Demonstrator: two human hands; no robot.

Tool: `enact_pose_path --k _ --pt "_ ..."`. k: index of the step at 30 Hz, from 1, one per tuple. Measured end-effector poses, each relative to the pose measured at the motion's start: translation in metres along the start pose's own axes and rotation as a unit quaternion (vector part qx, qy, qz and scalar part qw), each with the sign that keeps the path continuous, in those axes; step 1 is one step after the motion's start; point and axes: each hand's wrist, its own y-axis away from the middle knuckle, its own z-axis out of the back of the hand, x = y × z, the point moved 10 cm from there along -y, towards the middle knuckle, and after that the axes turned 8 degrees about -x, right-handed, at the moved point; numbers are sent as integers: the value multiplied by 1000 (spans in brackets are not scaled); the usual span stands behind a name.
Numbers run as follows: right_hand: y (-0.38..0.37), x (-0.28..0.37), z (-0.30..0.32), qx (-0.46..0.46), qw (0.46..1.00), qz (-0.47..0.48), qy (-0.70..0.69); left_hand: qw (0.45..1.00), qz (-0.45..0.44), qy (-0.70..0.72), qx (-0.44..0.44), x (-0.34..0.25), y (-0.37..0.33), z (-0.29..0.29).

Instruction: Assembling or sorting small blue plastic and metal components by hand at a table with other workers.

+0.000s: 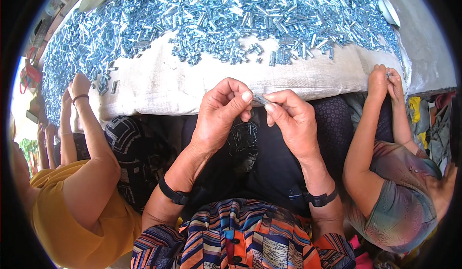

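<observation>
Bridging your two sets of fingertips, a small grey metal piece [260, 99] sits at the near edge of the bench as viewed from above; its height over it cannot be told. Your left hand [224, 108] pinches one end between thumb and forefinger; your right hand [294, 117] grips the other likewise. Both ends are hidden, so whether it is one part or two joined is not determinable.

Risk noted: the piece could slip and drop off the bench edge toward your lap, the likely cause being the very small area your fingertips have on it. Uneven pull between the hands could also twist it out of line, and bare fingers are exposed to any sharp edge.

Its long axis appears to run crosswise, from your left to your right, dipping slightly at the right; which end is the front cannot be established.

Below, between your knees, loose metal bits [243, 141] lie on something dark. Beyond your hands, the pale cloth [159, 84] over the bench [284, 84] carries a broad heap of bluish-silver metal pieces [231, 14]. Co-workers sit on either side: one in a mustard top [91, 216], one in a patterned top [402, 206].
</observation>
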Motion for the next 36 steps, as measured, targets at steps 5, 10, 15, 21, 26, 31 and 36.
enact_pose_path --k 5,10,15,21,26,31,36 --pt "-1 -8 -7 44 992 -43 -112 995 46 90 24 8 2 -3" --pt "2 -4 -6 44 995 -24 -85 999 19 39 30 8 2 0" --pt "1 -13 -13 70 979 -60 -184 974 85 209 37 18 7 -8" --pt "1 -2 -7 33 996 -25 -80 997 15 79 8 10 2 -1" --pt "3 -16 -17 113 971 -105 -185 991 38 97 83 17 3 -5" --pt "13 -21 -31 187 906 -202 -322 966 119 165 159 29 20 -24" --pt "7 -23 -21 189 959 -141 -154 988 64 -58 127 14 1 1"
